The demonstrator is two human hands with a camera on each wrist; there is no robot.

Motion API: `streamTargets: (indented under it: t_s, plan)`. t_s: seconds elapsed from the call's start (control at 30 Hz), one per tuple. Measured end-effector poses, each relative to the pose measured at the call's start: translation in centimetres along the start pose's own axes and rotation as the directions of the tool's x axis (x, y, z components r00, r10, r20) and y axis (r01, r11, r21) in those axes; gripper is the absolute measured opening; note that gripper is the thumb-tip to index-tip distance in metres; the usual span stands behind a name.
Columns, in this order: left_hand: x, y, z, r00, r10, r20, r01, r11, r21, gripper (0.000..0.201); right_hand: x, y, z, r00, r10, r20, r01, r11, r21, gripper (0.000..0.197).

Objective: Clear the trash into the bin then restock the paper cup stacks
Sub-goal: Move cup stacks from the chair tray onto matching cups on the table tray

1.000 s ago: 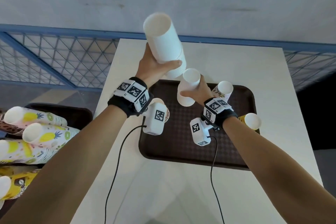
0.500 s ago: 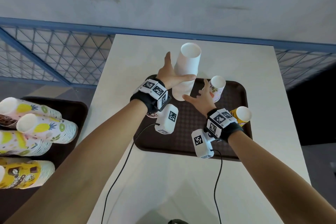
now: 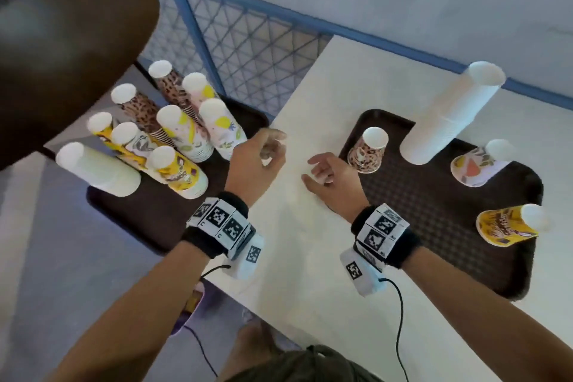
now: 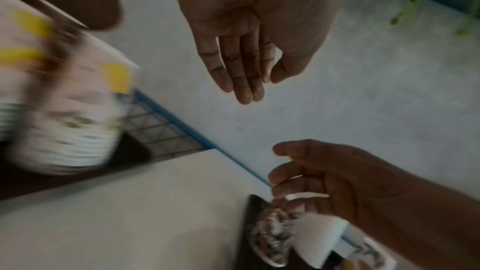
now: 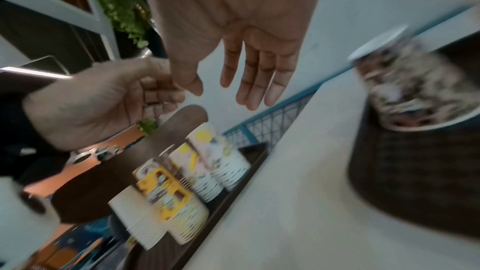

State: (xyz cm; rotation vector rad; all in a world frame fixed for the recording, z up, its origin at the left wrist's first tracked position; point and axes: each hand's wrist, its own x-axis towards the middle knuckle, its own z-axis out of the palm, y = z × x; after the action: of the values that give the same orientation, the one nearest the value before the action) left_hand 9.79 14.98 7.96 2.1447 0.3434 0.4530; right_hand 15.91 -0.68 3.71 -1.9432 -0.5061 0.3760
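Note:
A tall white cup stack (image 3: 449, 115) stands upside down on the brown tray (image 3: 434, 220) on the white table, with no hand on it. Three single upturned cups share that tray: a leopard-print cup (image 3: 369, 152), a floral cup (image 3: 477, 164) and a yellow cup (image 3: 508, 223). My left hand (image 3: 273, 143) hovers over the table's left edge, fingers loosely curled and empty. My right hand (image 3: 316, 170) hangs just left of the leopard cup, also relaxed and empty. The blurred wrist views show the left hand (image 4: 246, 81) and the right hand (image 5: 233, 89) with bare palms.
A second dark tray (image 3: 148, 220) on a lower surface to the left carries several patterned and white cup stacks (image 3: 173, 139). A brown rounded shape (image 3: 68, 40) fills the upper left. A blue mesh railing (image 3: 248, 49) runs behind the white table (image 3: 304, 257).
My left hand has let go of the white stack, which now stands on the tray. Both hands have drawn back to the left, and the view has swung left to the second tray.

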Motion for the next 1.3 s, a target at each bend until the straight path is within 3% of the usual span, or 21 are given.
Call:
streamTargets:
  t_s: [0.13,0.3,0.4,0.6,0.67,0.93,1.17,1.23,1.3]
  plan:
    - [-4.3,-6.5,-8.1,0.955,-0.157,-0.253,0.179,0.981,0.068,0.024,0.1,-2.5,7.7,0.983,-0.006,0.182,0.000,0.999,0.032,0.036]
    - [-7.1,-13.1,-17.7,0.805,-0.318,-0.502,0.358,0.934,-0.017,0.028,1.3,-5.1,16.8,0.971,0.044,0.235,-0.044,0.999,-0.003,0.071]
    - [-7.3,-16.7,-21.7,0.738,-0.396,-0.547,0.441,0.896,-0.054,0.045,2.3,-6.2,20.7,0.967,0.102,0.232,-0.093,0.994,-0.048,0.088]
    - [-4.9,-22.7,-25.8,0.708,-0.568,-0.420,0.602,0.796,-0.062,0.085,4.0,-6.6,25.7,0.967,0.203,0.155,-0.186,0.975,-0.122,0.100]
    - [-4.0,-24.0,-26.2,0.728,-0.591,-0.349,0.606,0.792,-0.076,0.091,4.4,-6.8,26.9,0.971,0.213,0.113,-0.197,0.971,-0.136,0.097]
    - [-3.0,-25.0,-25.7,0.752,-0.618,-0.232,0.613,0.784,-0.101,0.072,4.9,-6.8,27.9,0.984,0.177,0.008,-0.172,0.967,-0.189,0.074]
    - [-6.1,-23.6,-22.6,0.843,-0.528,0.102,0.536,0.839,-0.094,0.076,4.6,-5.9,27.0,0.974,0.192,-0.118,-0.208,0.968,-0.139,0.078]
    - [-6.7,-23.6,-21.4,0.843,-0.515,0.155,0.534,0.836,-0.124,0.085,4.8,-5.3,27.4,0.963,0.242,-0.115,-0.253,0.963,-0.095,0.086]
    - [-7.0,-23.8,-20.3,0.812,-0.553,0.186,0.580,0.798,-0.162,0.099,5.1,-4.7,27.7,0.948,0.307,-0.080,-0.312,0.948,-0.065,0.094]
